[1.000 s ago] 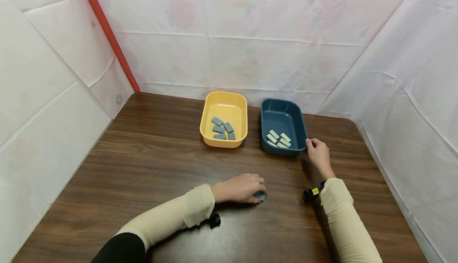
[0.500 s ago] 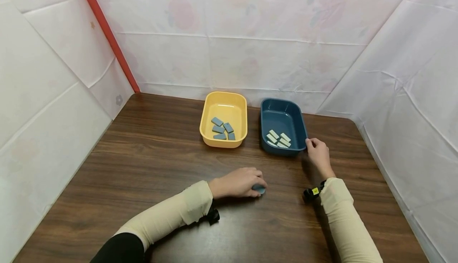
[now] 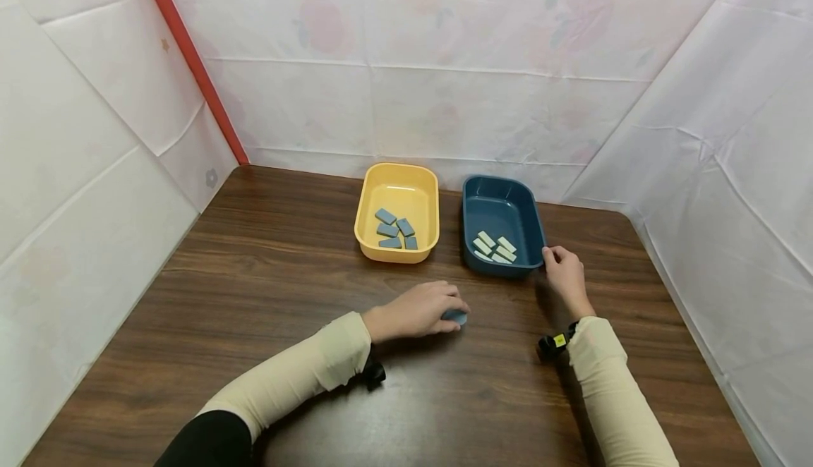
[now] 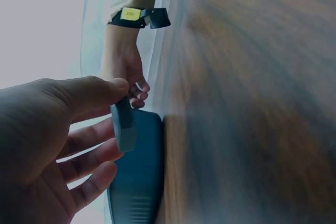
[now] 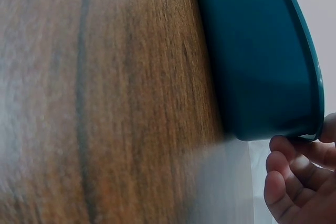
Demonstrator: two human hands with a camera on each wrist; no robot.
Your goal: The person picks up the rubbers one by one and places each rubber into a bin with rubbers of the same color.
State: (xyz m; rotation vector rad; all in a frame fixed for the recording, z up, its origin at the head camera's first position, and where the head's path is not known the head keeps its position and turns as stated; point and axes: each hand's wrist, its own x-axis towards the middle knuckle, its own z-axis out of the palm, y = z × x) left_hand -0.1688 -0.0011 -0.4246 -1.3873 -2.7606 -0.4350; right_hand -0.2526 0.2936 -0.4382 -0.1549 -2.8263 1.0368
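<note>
My left hand (image 3: 419, 309) pinches a flat blue-grey block (image 3: 454, 317) between thumb and fingers, over the middle of the table. In the left wrist view, the block (image 4: 124, 127) shows a slanted end below my thumb. The other fingers are spread behind it. At the near right corner of a dark blue plastic tub (image 3: 504, 202), my right hand (image 3: 565, 278) grips the rim. The right wrist view has the thumb at the rim of the tub (image 5: 257, 56) and the fingers curled beneath it. Several pale green blocks (image 3: 506, 244) lie in that tub.
A yellow plastic tub (image 3: 406, 202) stands left of the blue one, holding several blue-grey blocks (image 3: 388, 229). Both are near the back of the brown wooden table (image 3: 267, 283). White printed cloth (image 3: 444, 58) hangs behind and at the sides, with a red pole (image 3: 190, 58) at the back left.
My left hand has moved away from me and slightly left, toward the tubs, carrying the blue-grey block. My right hand and both tubs have stayed in place.
</note>
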